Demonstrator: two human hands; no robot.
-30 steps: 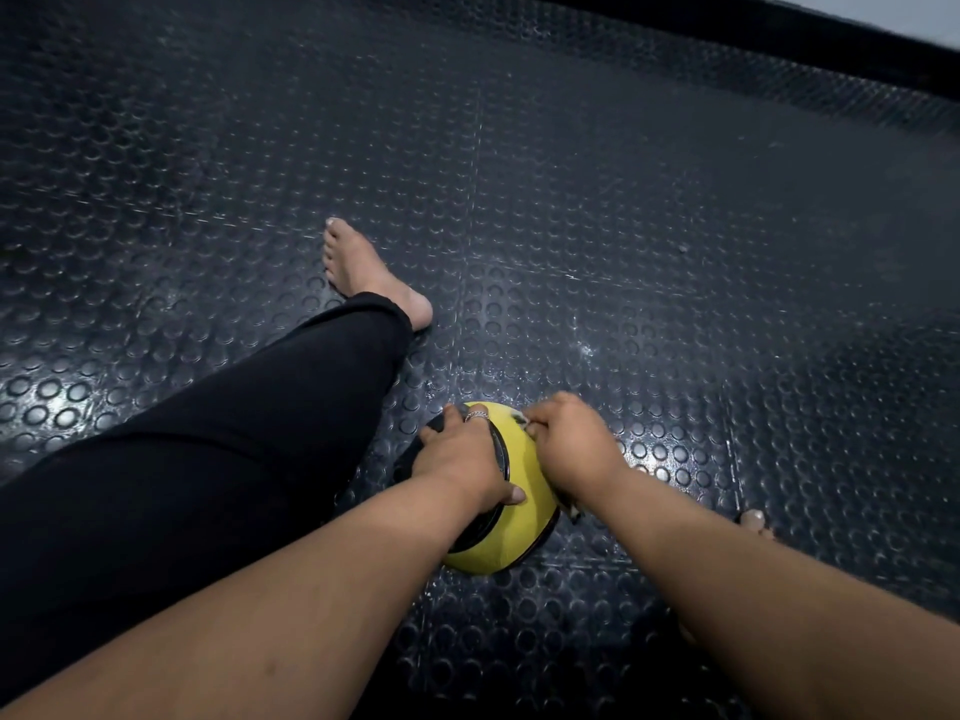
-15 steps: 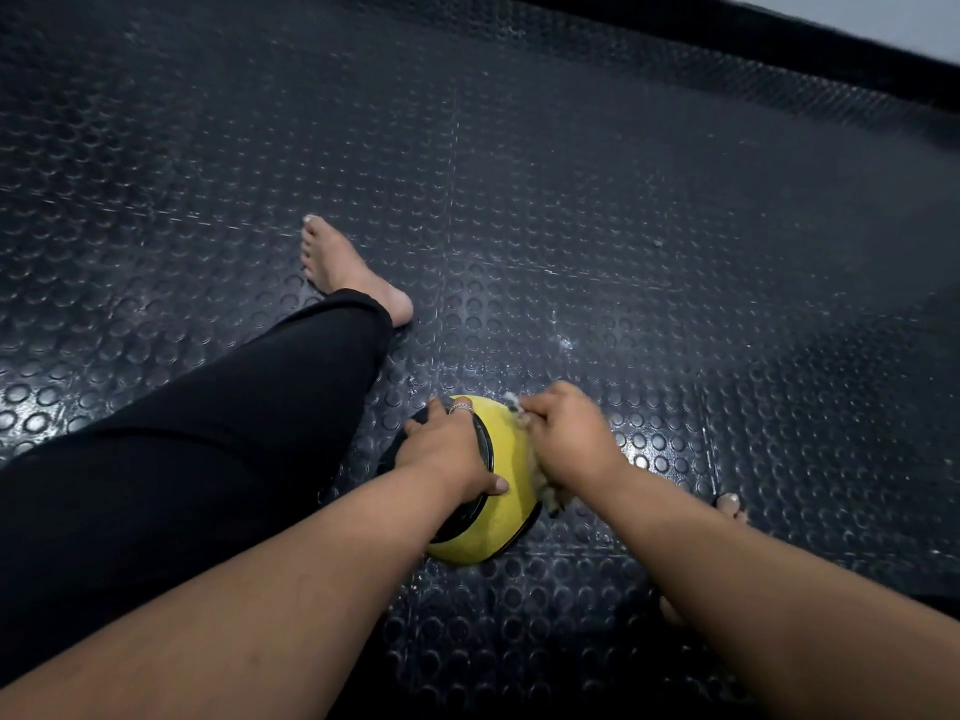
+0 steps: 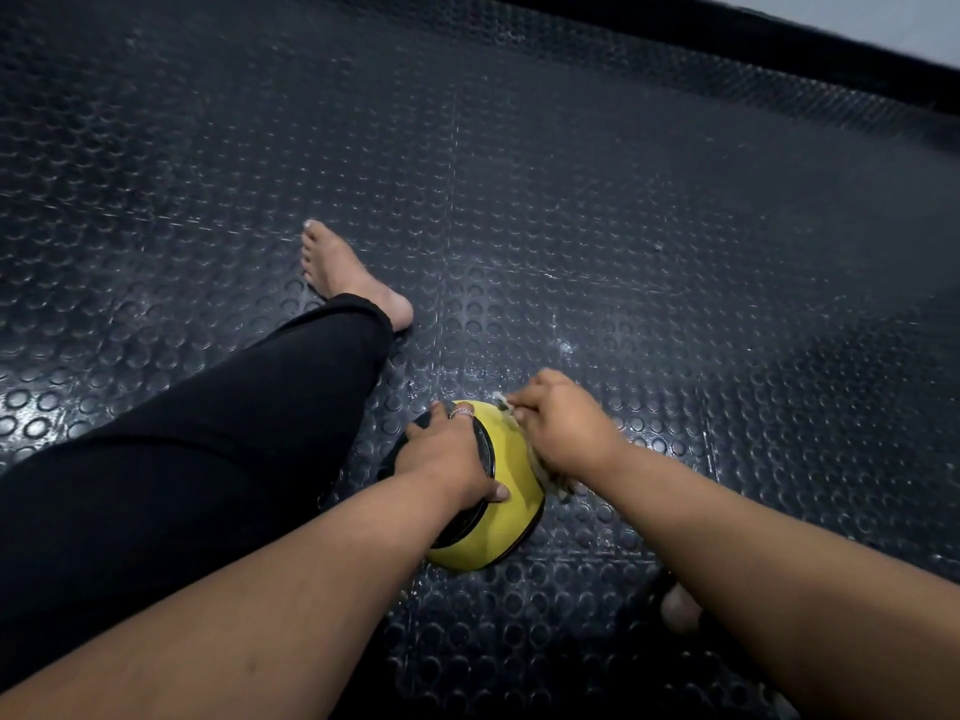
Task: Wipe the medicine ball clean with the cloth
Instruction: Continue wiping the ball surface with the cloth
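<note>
The ball (image 3: 501, 522), round, smooth yellow with black panels, sits on the studded black rubber floor (image 3: 623, 226) beside a black-trousered leg (image 3: 218, 449). The left hand (image 3: 447, 457) lies over its top, fingers spread and curved around the black panel, a ring on one finger. Just right of that hold, the right hand (image 3: 563, 426) is clenched around a pale cloth (image 3: 543, 467), pressed to the yellow side. The cloth looks crumpled, though mostly hidden.
</note>
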